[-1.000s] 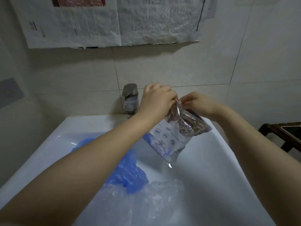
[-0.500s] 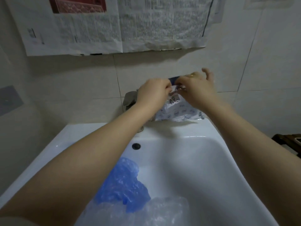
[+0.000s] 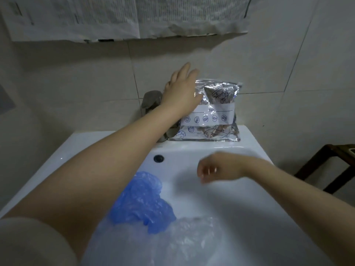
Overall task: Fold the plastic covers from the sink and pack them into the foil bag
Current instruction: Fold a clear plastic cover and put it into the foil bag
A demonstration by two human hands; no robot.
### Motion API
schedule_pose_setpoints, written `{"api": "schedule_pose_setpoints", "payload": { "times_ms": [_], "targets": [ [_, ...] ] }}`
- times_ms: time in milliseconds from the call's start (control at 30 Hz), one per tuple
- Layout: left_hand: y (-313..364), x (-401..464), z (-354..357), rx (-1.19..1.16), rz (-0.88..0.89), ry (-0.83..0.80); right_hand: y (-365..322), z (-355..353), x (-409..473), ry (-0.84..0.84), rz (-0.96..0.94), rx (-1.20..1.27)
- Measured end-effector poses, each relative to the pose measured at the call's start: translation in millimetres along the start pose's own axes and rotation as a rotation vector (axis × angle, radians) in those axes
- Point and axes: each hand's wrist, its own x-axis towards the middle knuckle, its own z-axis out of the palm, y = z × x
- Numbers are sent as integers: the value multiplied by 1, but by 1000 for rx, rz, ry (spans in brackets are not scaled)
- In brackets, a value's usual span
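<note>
Head view, near to far: lying nearest in the white sink [image 3: 269, 217], a crumpled clear plastic cover [image 3: 184, 239], touching a bunched blue plastic cover [image 3: 140, 200] just beyond it, toward the left of the basin. Hovering above the basin's middle right, apart from both covers, the right hand [image 3: 215, 167], blurred, fingers hanging loosely curled and gripping nothing. Sitting in the basin's back wall, a dark overflow hole [image 3: 158, 158]. Standing upright on the sink's rear ledge against the tiled wall [image 3: 76, 83], the foil bag [image 3: 211, 114], silver with a white label strip and printed seafood outlines, just right of the grey faucet [image 3: 151, 100]. Reaching across in front of the faucet, the left hand [image 3: 180, 93], fingers straight and spread, overlapping the bag's upper left edge; whether touching it, cannot tell. Hanging above on the wall, sheets of newspaper [image 3: 115, 16]. Showing at the far right edge, part of a dark wooden stand [image 3: 326, 162].
</note>
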Motion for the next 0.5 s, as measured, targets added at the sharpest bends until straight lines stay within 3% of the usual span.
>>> {"api": "schedule_pose_setpoints", "payload": {
  "times_ms": [100,167,367,500],
  "targets": [
    [4,-26,-8,-41,23,17,-16,46,2,-432,224,-88],
    [6,-45,-13,-98,65,39,-23,67,4,-469,298,-94],
    [2,-114,-19,-193,279,34,-47,72,4,-204,300,-62],
    [-12,-152,-7,-206,272,24,-51,42,-3,348,328,84]
  ]
}}
